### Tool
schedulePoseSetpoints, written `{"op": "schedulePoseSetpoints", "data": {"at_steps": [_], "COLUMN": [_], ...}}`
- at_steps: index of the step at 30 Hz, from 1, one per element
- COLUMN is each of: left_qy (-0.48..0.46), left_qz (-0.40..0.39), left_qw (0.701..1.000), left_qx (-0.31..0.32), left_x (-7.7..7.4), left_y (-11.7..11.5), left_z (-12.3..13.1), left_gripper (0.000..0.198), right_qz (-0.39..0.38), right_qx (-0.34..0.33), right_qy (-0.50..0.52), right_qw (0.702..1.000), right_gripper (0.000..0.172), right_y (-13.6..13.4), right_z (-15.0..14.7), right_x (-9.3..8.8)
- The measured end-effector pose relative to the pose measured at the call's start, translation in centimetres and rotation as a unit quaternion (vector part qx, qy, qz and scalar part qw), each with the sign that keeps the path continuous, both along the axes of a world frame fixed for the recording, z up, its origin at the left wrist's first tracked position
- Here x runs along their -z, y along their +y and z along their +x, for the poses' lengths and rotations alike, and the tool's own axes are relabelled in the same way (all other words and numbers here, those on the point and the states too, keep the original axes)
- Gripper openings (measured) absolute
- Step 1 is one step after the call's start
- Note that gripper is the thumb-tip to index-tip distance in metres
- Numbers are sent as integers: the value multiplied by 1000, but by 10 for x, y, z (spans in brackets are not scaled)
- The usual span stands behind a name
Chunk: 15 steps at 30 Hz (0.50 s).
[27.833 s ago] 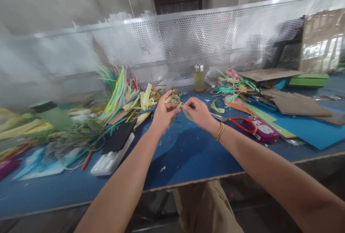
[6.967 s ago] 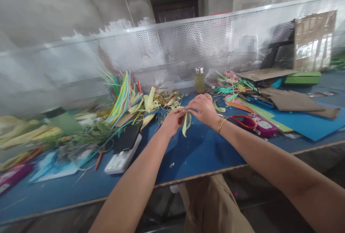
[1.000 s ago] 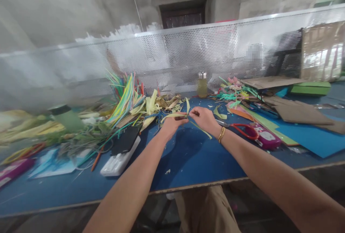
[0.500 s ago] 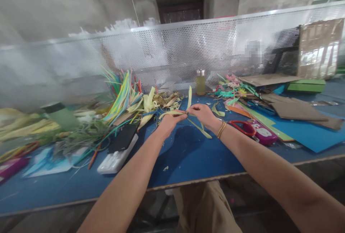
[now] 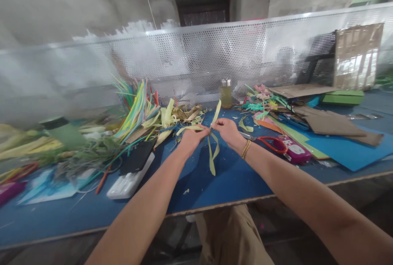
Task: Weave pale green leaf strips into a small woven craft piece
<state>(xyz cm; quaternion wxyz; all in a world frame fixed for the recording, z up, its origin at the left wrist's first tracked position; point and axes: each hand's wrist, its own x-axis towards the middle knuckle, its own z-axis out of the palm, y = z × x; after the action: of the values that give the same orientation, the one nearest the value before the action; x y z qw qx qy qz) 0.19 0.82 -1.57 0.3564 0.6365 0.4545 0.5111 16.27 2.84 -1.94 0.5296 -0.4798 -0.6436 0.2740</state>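
Observation:
My left hand (image 5: 193, 137) and my right hand (image 5: 227, 130) meet above the blue table, each closed in a pinch on pale yellow-green corn husk strips (image 5: 212, 162). The strips cross between my fingertips: one end points up, one lies out to the left over my left hand, and two hang down. Whether they are knotted where they cross is hidden by my fingers. Just right of my right wrist lies a pair of scissors (image 5: 274, 144) with red handles. Beyond my left hand rests a heap of loose husks (image 5: 167, 113).
A black phone (image 5: 136, 156) on a white case (image 5: 130, 181) lies left of my forearm. Behind my hands stands a glass bottle (image 5: 226, 93). Coloured pipe cleaners (image 5: 136, 105) bundle at the left; blue paper (image 5: 353, 150) and cardboard (image 5: 334, 122) lie right. A perforated metal screen (image 5: 208, 56) closes the back.
The hanging strip ends have swung from the lower right to nearly straight down. The upper end leans more to the right. My hands keep their pinch, and the view has shifted slightly.

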Motion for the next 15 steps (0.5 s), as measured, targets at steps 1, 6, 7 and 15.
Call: {"op": "schedulePoseSetpoints", "data": {"at_steps": [1,6,7,15], "left_qy": [-6,49,69,35], "left_qz": [5,35,52,98], "left_qw": [1000,998,996,994], "left_qx": [-1,-10,-11,9], "left_x": [1,6,7,9], "left_y": [0,4,6,8], "left_z": [0,-1,-2,2], "left_gripper": [20,17,15,19], "right_qz": [15,177,207,223], "right_qx": [-6,71,58,-62], "right_qy": [-62,-234,-249,-173], "right_qw": [998,953,944,957], "right_gripper": [30,27,25,18], "right_y": [-2,-21,-26,-29], "right_z": [4,10,7,-3], "right_x": [-4,-24,-27,-28]}}
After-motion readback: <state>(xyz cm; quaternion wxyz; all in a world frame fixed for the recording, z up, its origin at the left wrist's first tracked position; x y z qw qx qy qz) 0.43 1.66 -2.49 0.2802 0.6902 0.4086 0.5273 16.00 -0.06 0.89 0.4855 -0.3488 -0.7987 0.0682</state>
